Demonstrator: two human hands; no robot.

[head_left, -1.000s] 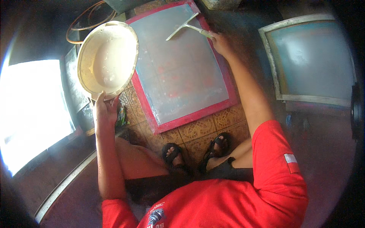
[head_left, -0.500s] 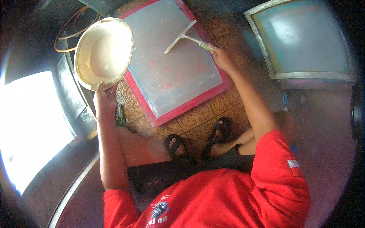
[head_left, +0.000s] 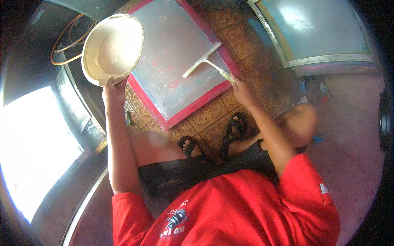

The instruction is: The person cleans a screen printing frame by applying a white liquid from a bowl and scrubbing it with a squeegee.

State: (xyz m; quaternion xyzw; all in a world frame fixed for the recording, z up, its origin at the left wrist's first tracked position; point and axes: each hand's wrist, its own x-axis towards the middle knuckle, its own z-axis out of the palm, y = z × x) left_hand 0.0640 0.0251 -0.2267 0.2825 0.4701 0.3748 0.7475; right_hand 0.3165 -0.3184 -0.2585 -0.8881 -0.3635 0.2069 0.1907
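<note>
My left hand [head_left: 114, 90] grips the near rim of a round cream basin [head_left: 91, 61], tilted so that its inside faces up toward me. Strong glare hides what the basin holds, if anything. In my right hand [head_left: 243, 93] is the handle of a T-shaped squeegee [head_left: 204, 60], with its pale blade slanting over a flat mesh screen [head_left: 172, 45]. Whether the blade touches the mesh I cannot tell. A pinkish-red frame borders this screen, and faint red stains mark its grey surface. It lies in front of my feet, to the right of the basin.
A second framed screen [head_left: 324, 33] stands at the upper right. Brown patterned tiles [head_left: 210, 119] cover the floor beneath my sandalled feet [head_left: 234, 127]. An orange hose [head_left: 67, 62] loops behind the basin. On the left is a glaring white panel [head_left: 37, 151]. A small green item [head_left: 129, 118] lies by my left forearm.
My right hand has drawn the squeegee nearer to me across the screen. The basin is still in my left hand, a little higher in view. The whole view has shifted slightly.
</note>
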